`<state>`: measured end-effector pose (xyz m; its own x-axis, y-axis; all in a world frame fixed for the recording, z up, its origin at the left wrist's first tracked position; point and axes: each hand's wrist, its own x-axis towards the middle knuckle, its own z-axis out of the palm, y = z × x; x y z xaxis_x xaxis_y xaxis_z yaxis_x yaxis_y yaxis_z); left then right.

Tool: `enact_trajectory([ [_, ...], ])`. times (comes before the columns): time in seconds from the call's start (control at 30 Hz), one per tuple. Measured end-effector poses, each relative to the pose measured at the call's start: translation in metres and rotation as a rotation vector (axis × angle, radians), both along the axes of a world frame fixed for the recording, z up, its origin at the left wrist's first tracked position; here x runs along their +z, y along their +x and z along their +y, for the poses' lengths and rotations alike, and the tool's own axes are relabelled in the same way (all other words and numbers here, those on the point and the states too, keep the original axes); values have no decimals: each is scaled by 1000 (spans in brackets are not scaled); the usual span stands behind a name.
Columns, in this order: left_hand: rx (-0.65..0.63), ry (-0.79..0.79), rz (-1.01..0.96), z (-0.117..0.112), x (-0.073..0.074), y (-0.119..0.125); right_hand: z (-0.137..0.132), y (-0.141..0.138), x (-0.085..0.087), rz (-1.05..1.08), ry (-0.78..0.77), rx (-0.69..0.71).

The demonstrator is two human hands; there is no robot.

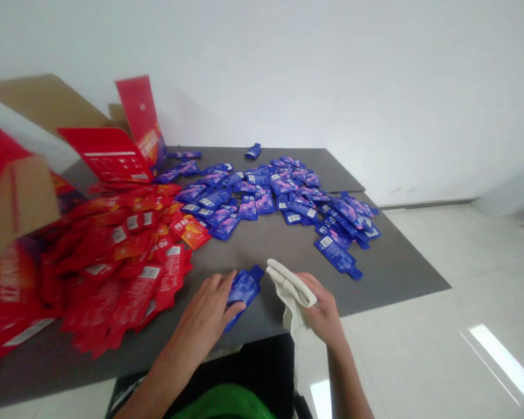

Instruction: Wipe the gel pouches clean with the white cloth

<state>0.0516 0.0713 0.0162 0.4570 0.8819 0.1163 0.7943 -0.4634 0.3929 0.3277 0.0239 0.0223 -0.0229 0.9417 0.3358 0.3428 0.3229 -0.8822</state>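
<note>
My left hand (207,305) is closed on a blue pouch (248,289) with a narrow neck, at the table's front edge. Its thumb lies across the near part of the pouch, and the fingers curl along the left side. My right hand (321,308) grips a folded off-white cloth (290,285), whose loose end hangs down past the table edge. Just left of my left hand is a large heap of red pouches (126,262). Beyond both hands spreads a pile of blue pouches (262,189), reaching toward the right side of the table.
An open red cardboard box (109,152) stands at the back left, its flaps raised. Closer on the left is another open carton (21,203). The grey table (262,244) meets a white wall (288,75) at the back. Pale tiled floor (475,273) lies to the right.
</note>
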Motion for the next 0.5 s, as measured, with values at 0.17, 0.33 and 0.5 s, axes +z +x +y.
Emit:
enact_trajectory([
  [0.17,-128,-145,-56,13,24,12,1,15,6,207,-156,460],
  [0.33,-285,11,-110,36,67,66,-3,24,-9,416,-191,835],
  [0.5,-542,315,-100,72,82,157,-5,25,-15,449,-167,867],
])
